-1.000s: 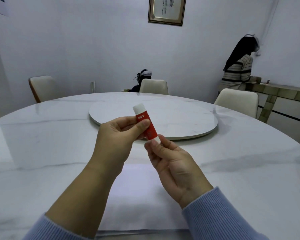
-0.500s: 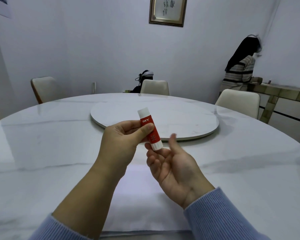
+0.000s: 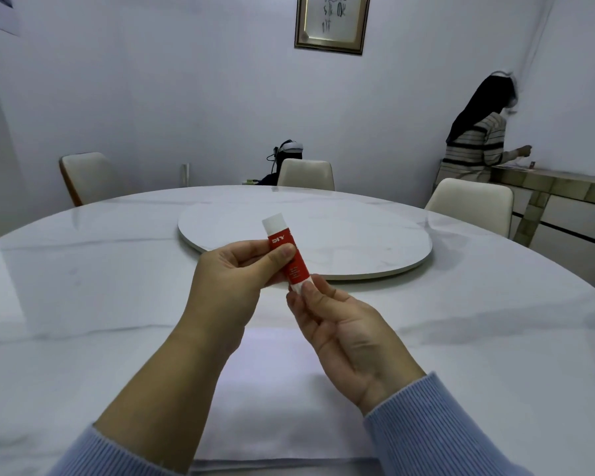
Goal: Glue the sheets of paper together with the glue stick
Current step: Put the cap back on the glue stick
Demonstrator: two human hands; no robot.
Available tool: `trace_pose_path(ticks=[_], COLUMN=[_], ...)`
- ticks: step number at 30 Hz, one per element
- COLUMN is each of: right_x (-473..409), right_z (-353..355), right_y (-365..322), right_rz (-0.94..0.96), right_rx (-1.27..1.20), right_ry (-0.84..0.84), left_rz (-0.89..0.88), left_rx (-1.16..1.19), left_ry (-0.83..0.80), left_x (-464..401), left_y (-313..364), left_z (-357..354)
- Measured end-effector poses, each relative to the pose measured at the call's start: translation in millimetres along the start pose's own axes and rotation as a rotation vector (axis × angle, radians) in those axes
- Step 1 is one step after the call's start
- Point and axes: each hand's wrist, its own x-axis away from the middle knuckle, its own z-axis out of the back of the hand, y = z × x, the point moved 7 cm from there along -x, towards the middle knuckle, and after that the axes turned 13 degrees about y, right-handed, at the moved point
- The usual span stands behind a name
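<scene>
In the head view, the glue stick (image 3: pixel 287 252) is held in the air above the white marble table (image 3: pixel 83 286), in front of the round turntable (image 3: pixel 358 235) in the middle of the table. Its long axis is almost upright, but it leans: the white cap end points up and a little to the left, away from the person, and the white bottom end points down and to the right, toward the person. The red label with the letters "DIY" faces the camera.

The left hand (image 3: pixel 231 280) grips the red body of the stick, with the thumb pressed on the front and the other fingers curled behind it. The right hand (image 3: pixel 344 331) is below it, and its thumb and fingertips are closed on the white bottom end of the stick. Under both forearms the sheets of paper (image 3: pixel 275 407) lie flat on the table, near its front edge.

Half a second ago the right hand was open, with the fingers spread and apart from the stick; now it has closed again on the bottom end, as it was one second ago. The stick keeps nearly the same lean, and the left hand's grip is unchanged.

In the far right corner a person in a striped sweater (image 3: pixel 478 146) stands at a side counter (image 3: pixel 564 183).
</scene>
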Motion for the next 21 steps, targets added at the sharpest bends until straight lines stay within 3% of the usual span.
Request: trace_pose_path(ticks=[5, 10, 15, 21], right_x=[0, -2, -2, -7], right_z=[2, 1, -3, 3], right_y=[6, -2, 4, -6], right_rz=[-0.128, 0.018, -0.085, 0.171], right_rx=[0.033, 0.001, -0.010, 0.133], right_ry=[0.046, 0.008, -0.011, 0.065], left_rz=[0.011, 0.008, 0.009, -0.008], left_rx=[-0.010, 0.003, -0.013, -0.076], left_ry=[-0.003, -0.004, 0.007, 0.032], left_x=[0, -1, -2, -2], left_y=[-2, -1, -3, -7], left_z=[-1, 0, 1, 0])
